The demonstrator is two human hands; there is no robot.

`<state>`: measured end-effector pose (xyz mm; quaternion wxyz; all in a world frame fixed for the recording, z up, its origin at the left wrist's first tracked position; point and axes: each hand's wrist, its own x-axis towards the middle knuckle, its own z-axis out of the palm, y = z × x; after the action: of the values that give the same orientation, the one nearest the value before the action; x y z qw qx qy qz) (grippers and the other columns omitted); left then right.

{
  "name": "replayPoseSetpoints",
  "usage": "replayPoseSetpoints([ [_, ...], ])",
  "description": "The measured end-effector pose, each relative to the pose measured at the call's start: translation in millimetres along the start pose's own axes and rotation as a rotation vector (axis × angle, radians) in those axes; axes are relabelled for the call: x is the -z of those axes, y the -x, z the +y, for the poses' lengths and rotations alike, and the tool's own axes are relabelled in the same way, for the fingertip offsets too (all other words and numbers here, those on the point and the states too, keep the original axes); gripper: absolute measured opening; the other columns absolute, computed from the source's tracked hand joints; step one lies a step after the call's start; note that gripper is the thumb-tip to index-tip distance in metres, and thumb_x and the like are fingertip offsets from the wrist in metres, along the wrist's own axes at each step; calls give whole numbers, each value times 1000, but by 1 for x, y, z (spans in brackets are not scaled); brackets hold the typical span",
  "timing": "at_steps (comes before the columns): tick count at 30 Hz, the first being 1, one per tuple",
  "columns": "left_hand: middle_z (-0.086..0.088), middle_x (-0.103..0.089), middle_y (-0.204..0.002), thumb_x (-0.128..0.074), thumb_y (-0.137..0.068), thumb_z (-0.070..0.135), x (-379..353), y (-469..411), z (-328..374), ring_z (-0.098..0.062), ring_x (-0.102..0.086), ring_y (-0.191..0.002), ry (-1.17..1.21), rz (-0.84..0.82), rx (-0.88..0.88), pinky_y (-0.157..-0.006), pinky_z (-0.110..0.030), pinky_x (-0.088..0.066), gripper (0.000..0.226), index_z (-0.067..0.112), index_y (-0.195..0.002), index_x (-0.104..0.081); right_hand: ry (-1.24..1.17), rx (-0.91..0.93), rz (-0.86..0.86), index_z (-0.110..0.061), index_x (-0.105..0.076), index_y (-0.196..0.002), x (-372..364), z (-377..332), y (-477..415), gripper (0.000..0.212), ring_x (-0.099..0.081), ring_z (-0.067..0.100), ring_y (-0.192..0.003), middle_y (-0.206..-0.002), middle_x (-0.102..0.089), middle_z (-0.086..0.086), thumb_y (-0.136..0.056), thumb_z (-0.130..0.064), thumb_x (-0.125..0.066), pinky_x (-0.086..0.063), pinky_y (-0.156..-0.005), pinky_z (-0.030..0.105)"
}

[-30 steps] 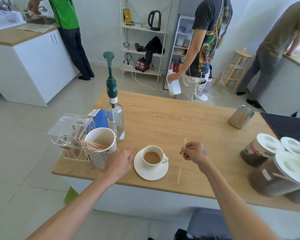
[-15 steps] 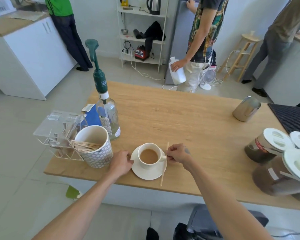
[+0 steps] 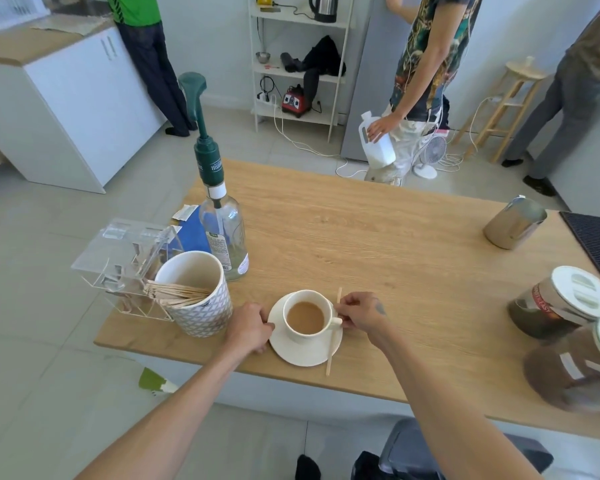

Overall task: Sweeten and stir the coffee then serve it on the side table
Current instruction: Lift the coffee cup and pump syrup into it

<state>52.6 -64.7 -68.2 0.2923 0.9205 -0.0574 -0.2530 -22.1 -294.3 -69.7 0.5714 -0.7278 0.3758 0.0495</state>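
A white cup [image 3: 305, 317] of milky coffee stands on a white saucer [image 3: 303, 353] near the front edge of the wooden table [image 3: 378, 244]. My left hand [image 3: 250, 329] grips the saucer's left rim. My right hand [image 3: 359, 315] sits at the cup's handle, pinching a thin wooden stir stick [image 3: 332, 348] that lies across the saucer's right edge and points toward me. A clear syrup bottle with a green pump [image 3: 222, 233] stands behind the cup, to the left.
A patterned mug of wooden sticks [image 3: 196, 296] and a clear acrylic sachet holder [image 3: 125, 258] stand at the left. A steel pitcher [image 3: 513, 223] and several lidded jars [image 3: 561, 303] are at the right. Three people stand beyond the table.
My right hand brought the stir stick left from open table to the cup's handle. My left hand shifted from the patterned mug to the saucer's rim. The camera moved closer.
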Motion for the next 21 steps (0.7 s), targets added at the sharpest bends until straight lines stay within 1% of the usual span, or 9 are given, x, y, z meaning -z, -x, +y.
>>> replayPoseSetpoints([
  [3, -13, -74, -61, -68, -89, 10, -3, -1, -1, -25, -74, -50, 46, 6, 14, -56, -43, -64, 10, 2, -87, -65, 36, 30, 10, -3, -64, -74, -1, 4, -3, 14, -54, 10, -44, -60, -60, 7, -86, -1, -72, -49, -42, 18],
  [6, -13, -75, -64, -68, -90, 12, -5, 2, 1, -25, -74, -51, 48, 7, 16, -56, -43, -64, 10, 3, -88, -64, 72, 45, 34, -5, -63, -69, 0, 13, -5, 20, -48, 12, -41, -55, -56, 5, -87, -4, -72, -43, -39, 19],
  [8, -13, -75, -65, -68, -90, 14, -3, 3, 2, -25, -75, -52, 50, 14, 12, -58, -42, -65, 10, 5, -88, -65, 88, 47, 32, -6, -64, -68, -3, 16, -8, 20, -48, 14, -44, -54, -57, 4, -87, -7, -73, -45, -41, 22],
  [10, -13, -76, -65, -67, -90, 15, -1, 4, 1, -25, -75, -54, 39, 15, 9, -60, -41, -65, 10, 6, -87, -64, 106, 53, 40, -5, -68, -70, -6, 19, -11, 19, -50, 16, -49, -55, -59, 3, -86, -13, -75, -48, -47, 26],
  [12, -14, -76, -66, -67, -91, 14, 0, 5, 1, -27, -75, -55, 41, 18, 14, -60, -41, -65, 9, 7, -86, -64, 152, 76, 60, -7, -72, -72, -9, 21, -13, 19, -50, 17, -55, -59, -61, 2, -85, -20, -76, -45, -54, 31],
  [13, -15, -76, -66, -67, -91, 14, 0, 4, 0, -28, -75, -55, 39, 21, 15, -60, -41, -65, 10, 8, -85, -63, 171, 92, 71, -9, -72, -70, -10, 21, -13, 20, -49, 16, -57, -60, -60, 0, -85, -22, -76, -42, -56, 31],
  [16, -14, -76, -66, -67, -91, 15, -1, 4, 0, -29, -75, -56, 25, 26, 10, -58, -42, -65, 14, 13, -79, -60, 192, 118, 91, -14, -70, -66, -13, 21, -8, 21, -47, 14, -57, -61, -59, -2, -84, -23, -75, -37, -53, 27],
  [19, -13, -75, -66, -67, -91, 15, -3, 2, -2, -29, -75, -55, 8, 29, 7, -57, -42, -64, 16, 14, -78, -59, 199, 122, 116, -12, -72, -70, -17, 22, -5, 20, -51, 15, -58, -64, -64, 1, -84, -25, -74, -40, -54, 26],
  [21, -12, -74, -65, -68, -91, 16, -2, 3, -2, -28, -75, -54, 12, 33, 6, -56, -43, -64, 14, 12, -80, -60, 180, 114, 128, -12, -71, -68, -18, 24, -5, 22, -54, 17, -58, -63, -64, 2, -84, -27, -72, -44, -55, 29],
])
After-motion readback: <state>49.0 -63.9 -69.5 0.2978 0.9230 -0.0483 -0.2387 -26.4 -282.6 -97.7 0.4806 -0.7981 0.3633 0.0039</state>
